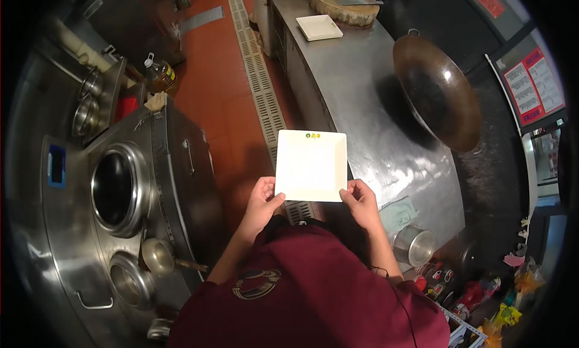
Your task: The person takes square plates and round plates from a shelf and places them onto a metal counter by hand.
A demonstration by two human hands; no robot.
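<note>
Pinching near corners, left hand (261,204) and right hand (362,204) held square cream-white plate (311,165) at 12 o'clock, neither nearer, no long axis; grey steel desk (374,137) lay at 2.

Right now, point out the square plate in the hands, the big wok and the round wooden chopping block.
Square plate (312,166), head view: middle of its flat base.
Big wok (436,94), head view: broad brown surface.
Chopping block (336,10), head view: bare wooden top.
</note>
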